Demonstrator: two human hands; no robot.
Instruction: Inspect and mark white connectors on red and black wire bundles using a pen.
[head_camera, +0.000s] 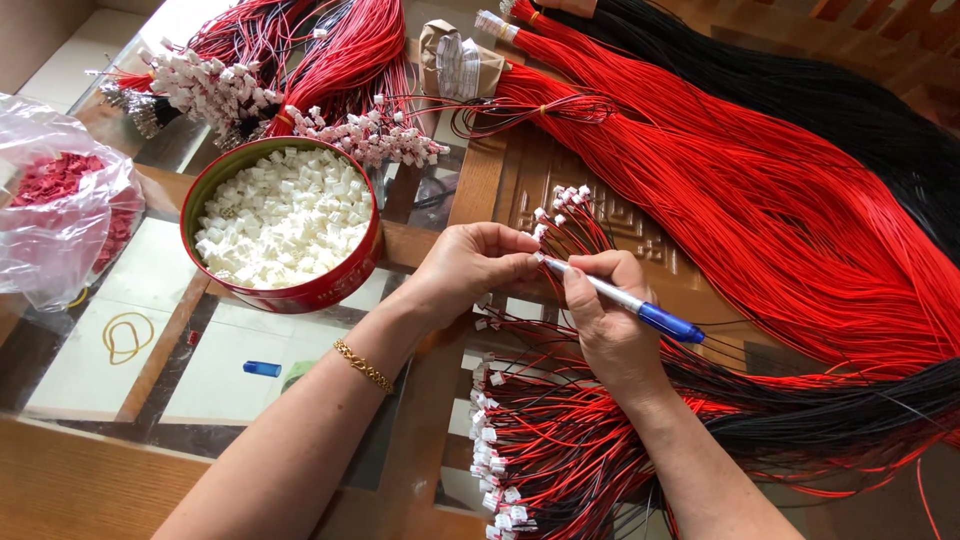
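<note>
My left hand (470, 265) pinches a small white connector on the end of thin red and black wires (575, 225), at the table's middle. My right hand (610, 320) holds a blue pen (640, 308) and touches its tip to that connector. A gold bracelet (362, 365) circles my left wrist. Below my hands lies a bundle of finished red and black wires with white connectors (500, 450).
A round red tin (340, 285) full of white connectors stands to the left. A clear bag of red pieces (60, 200) lies far left. Long red wires (760, 190) and black wires (860, 110) spread across the right. More connector-tipped wires (230, 90) lie at the back. A blue pen cap (262, 369) rests on the glass.
</note>
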